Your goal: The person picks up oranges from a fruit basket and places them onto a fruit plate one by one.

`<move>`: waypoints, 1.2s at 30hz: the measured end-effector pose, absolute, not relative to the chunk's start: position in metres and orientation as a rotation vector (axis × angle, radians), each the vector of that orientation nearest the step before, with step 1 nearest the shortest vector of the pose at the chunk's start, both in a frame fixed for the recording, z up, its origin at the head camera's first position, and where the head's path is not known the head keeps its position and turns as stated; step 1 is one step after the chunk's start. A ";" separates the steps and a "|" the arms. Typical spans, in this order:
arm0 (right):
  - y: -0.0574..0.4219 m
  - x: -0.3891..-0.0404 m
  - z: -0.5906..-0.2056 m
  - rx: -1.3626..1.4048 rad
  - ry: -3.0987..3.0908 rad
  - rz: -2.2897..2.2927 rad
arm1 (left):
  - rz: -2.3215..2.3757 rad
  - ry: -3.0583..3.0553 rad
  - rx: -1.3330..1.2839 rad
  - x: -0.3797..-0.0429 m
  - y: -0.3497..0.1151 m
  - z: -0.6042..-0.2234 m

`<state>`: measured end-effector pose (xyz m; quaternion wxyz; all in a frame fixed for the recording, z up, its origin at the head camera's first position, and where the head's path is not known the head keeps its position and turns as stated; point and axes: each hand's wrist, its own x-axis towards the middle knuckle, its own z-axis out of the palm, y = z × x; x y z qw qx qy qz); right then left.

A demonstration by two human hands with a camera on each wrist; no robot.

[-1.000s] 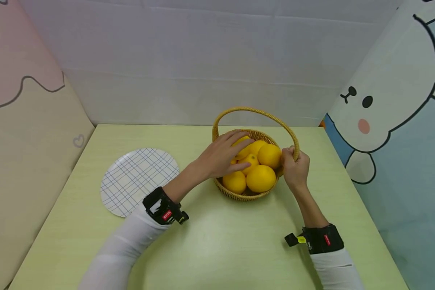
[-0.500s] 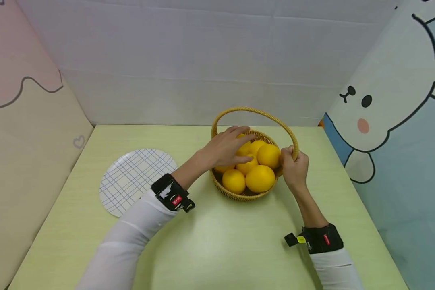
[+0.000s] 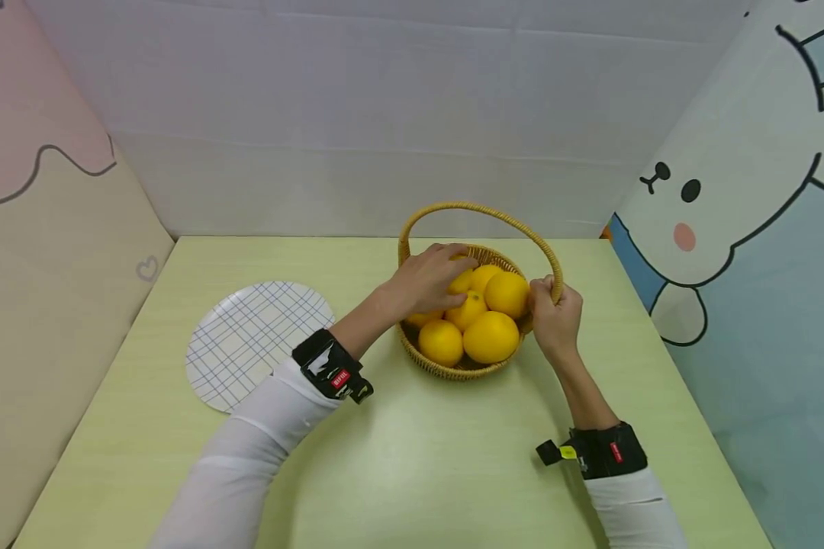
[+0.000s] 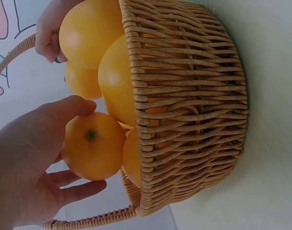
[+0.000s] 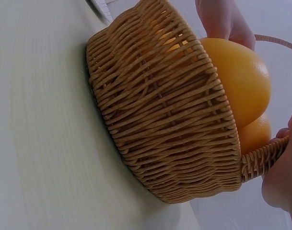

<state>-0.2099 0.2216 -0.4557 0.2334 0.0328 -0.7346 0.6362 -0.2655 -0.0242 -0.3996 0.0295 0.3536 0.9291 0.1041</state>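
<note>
A wicker basket [image 3: 453,374] heaped with several oranges [image 3: 490,337] stands on the table, its arched handle [image 3: 481,206] raised. My right hand [image 3: 556,316] grips the right foot of that handle, fist closed round it. Reaching in from the left, my left hand [image 3: 426,280] is over the oranges on the basket's left side. In the left wrist view its thumb and fingers curve round one orange [image 4: 93,148] with a green stem mark, at the basket's rim. More oranges lie right beside that one. The right wrist view shows the woven side and two oranges above the rim.
A round white plate [image 3: 254,343] with a blue grid pattern lies left of the basket, partly behind my left forearm. A white wall [image 3: 357,114] rises behind the table [image 3: 412,473], with printed panels at both sides.
My left hand has moved a little away from me and deeper over the basket, and its fingers have closed round an orange. The right hand keeps its grip on the handle.
</note>
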 end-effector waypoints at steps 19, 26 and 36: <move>0.218 -0.211 -0.457 0.135 -1.999 1.741 | 0.433 2.916 1.108 -0.265 -0.031 -0.403; 0.219 -0.211 -0.457 0.131 -1.994 1.745 | 0.554 2.939 1.235 -0.263 -0.039 -0.397; 0.221 -0.210 -0.458 0.124 -2.001 1.739 | 0.713 2.952 1.306 -0.248 -0.055 -0.392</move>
